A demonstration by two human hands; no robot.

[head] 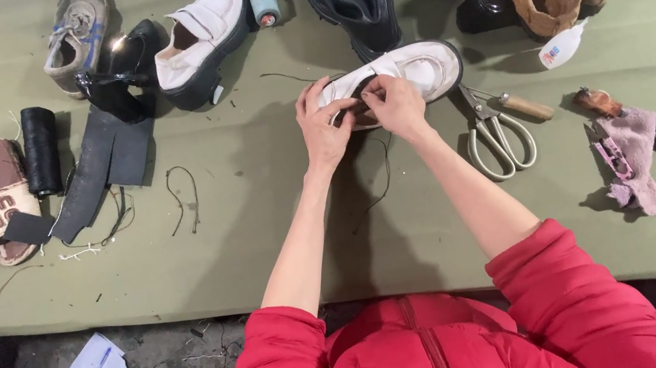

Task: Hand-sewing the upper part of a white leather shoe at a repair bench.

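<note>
White shoe [416,70] lies on green table [263,222], w/ both hands closed on its heel end. Left hand [324,126] grips the side, right hand [396,102] pinches at the opening; scissors [497,132] just beside.

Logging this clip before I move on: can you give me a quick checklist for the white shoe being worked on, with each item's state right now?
1. Both hands on the white shoe: ok, left hand and right hand grip its heel end.
2. Shoe resting on the green table: ok.
3. Scissors clear of the hands: ok, lying to the right, untouched.
4. Needle in the fingers: cannot tell, too small.
5. Dark thread free of tangles: cannot tell.
</note>
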